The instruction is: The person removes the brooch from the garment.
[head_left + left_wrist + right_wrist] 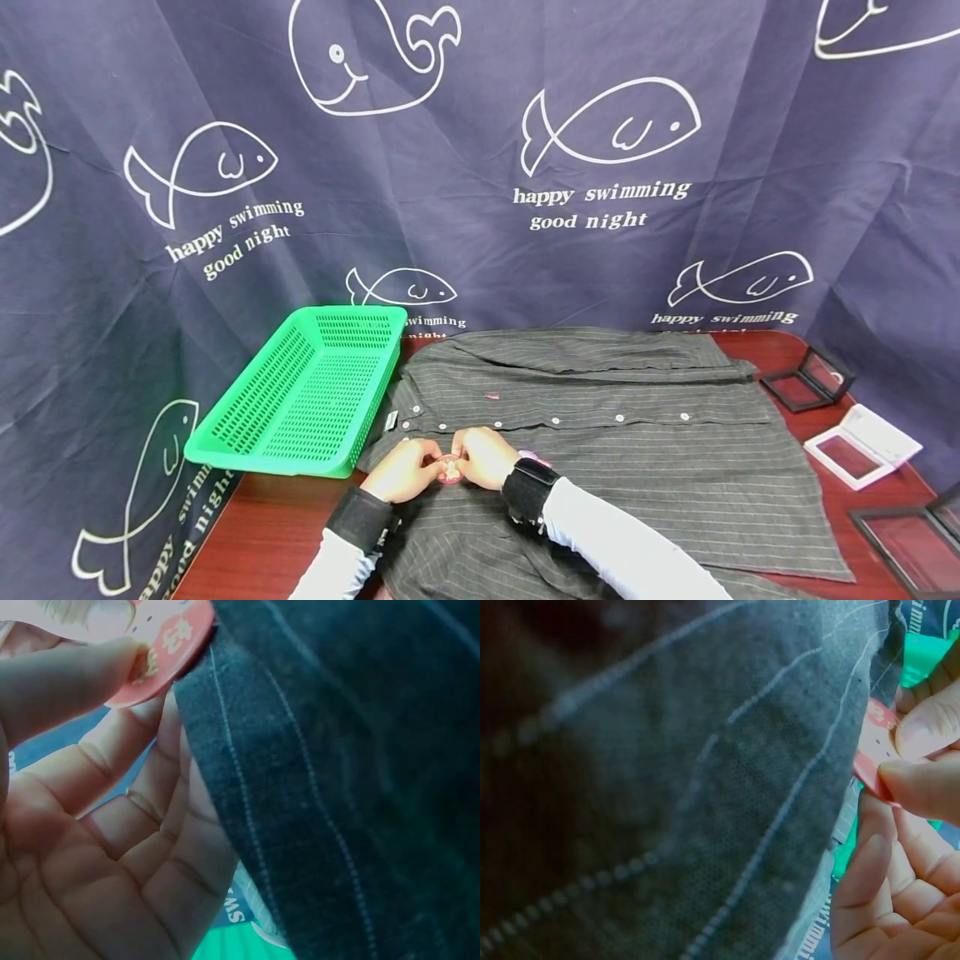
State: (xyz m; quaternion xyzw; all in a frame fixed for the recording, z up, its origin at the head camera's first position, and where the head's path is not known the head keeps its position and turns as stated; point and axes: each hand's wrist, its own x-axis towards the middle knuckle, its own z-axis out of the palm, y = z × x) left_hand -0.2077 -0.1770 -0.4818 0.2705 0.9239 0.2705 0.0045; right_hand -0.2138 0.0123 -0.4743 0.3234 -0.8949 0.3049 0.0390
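Observation:
A dark striped button-up shirt (660,475) lies spread over the table. At its front, my left hand (401,472) and right hand (486,458) meet at a round red badge (450,475) with gold lettering. Both hands pinch this badge between thumb and fingers, one from each side. In the left wrist view, the badge (176,649) sits against the edge of the shirt cloth (247,765). The right wrist view has the badge (876,742) under both thumbs, beside the same cloth. Its back is hidden. A pink-purple round item (536,457) shows partly behind my right wrist.
A green plastic basket (303,463) stands at the left of the red-brown table (262,533). Along the right edge lie a black open frame case (795,392), a white one (862,446) and another black one (907,542). A small red mark (491,397) shows on the shirt.

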